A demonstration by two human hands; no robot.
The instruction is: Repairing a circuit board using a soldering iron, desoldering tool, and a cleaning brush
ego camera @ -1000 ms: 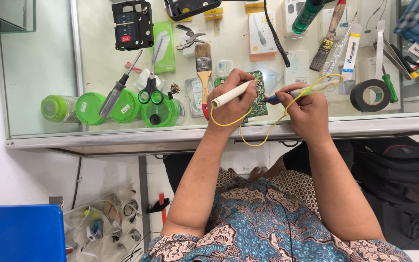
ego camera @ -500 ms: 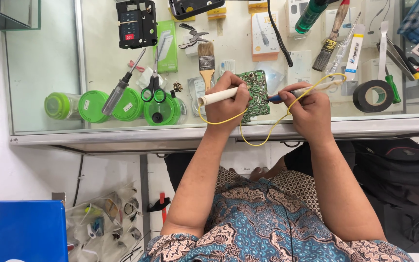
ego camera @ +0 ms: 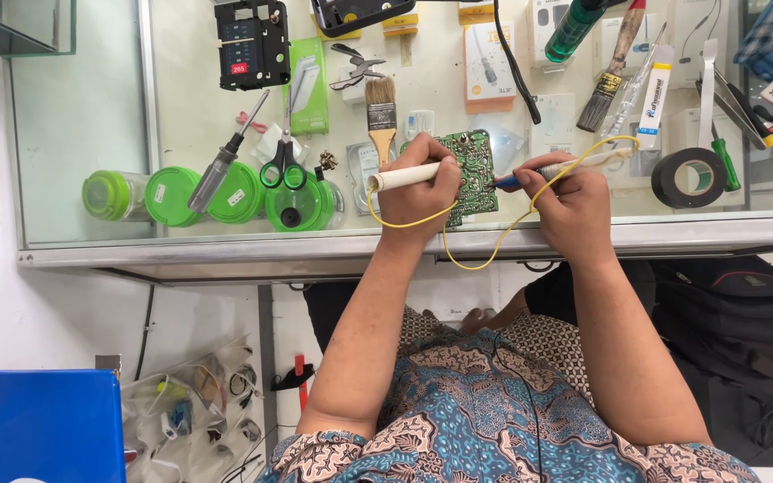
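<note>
My left hand (ego camera: 422,192) grips a cream-coloured tool handle (ego camera: 404,177) that lies sideways, with a yellow wire (ego camera: 467,259) looping down from it over the counter's edge. Just right of that hand lies a green circuit board (ego camera: 471,170) on the glass counter. My right hand (ego camera: 570,201) holds a blue-and-white pen-like tool (ego camera: 539,172) whose tip touches the board's right side. Both hands rest near the front edge of the glass counter (ego camera: 91,116).
Green round containers (ego camera: 216,197), a screwdriver (ego camera: 221,165) and scissors (ego camera: 284,161) lie left of my hands. Brushes (ego camera: 381,116), pliers, black tape roll (ego camera: 691,177) and small packages crowd the back. A blue box (ego camera: 38,425) and black bag (ego camera: 735,313) are below.
My left hand has drawn the cream handle down and right, closer over the green board. The right hand stays with its tool tip at the board.
</note>
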